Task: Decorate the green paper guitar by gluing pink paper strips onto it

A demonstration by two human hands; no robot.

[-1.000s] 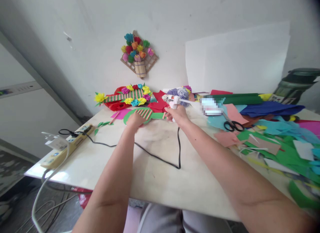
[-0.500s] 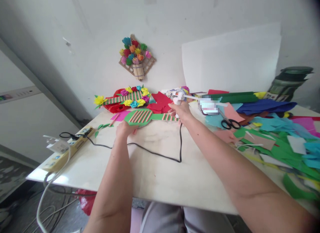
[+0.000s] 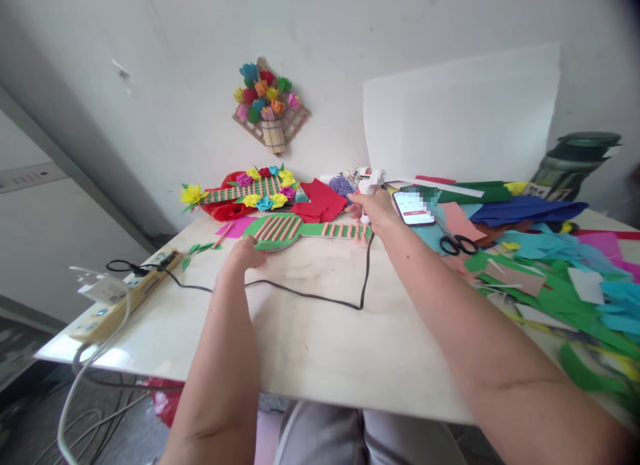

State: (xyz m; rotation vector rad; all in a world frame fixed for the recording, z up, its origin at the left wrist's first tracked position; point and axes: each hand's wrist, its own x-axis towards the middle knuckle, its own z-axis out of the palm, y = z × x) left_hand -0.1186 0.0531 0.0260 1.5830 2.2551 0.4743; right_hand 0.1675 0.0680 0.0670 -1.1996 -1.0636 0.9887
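Guitar (image 3: 311, 230) lies flat on the table (image 3: 310, 352), body to the left, neck to the right, pink sticks (image 3: 273, 229) across both. Behind it, left to right: flowered guitar (image 3: 215, 197), red paper (image 3: 320, 202), yarn (image 3: 341, 187). Magenta paper (image 3: 231, 228) sits just beside the body on the left, with a loose stick and leaves (image 3: 199, 248) next to it. Black cable (image 3: 320, 296) is the main obstruction: runs from the power strip (image 3: 137, 295), passes behind the left forearm, crosses the table on the near side of the guitar, bends up toward the right hand. Phone (image 3: 413, 210) and scissors (image 3: 459, 244) are right of the neck, then a heap of paper scraps (image 3: 560, 298); bottle (image 3: 570, 165) at the far right. Left hand (image 3: 245, 253) is at the body's near left edge, touching it; fingertips partly hidden, can't tell if they pinch it or just rest. Right hand (image 3: 376, 206) has fingers wrapped around the glue gun (image 3: 371, 177), above the neck's right end. Sticks under that hand are blurred; can't tell whether gun or fingers touch them.
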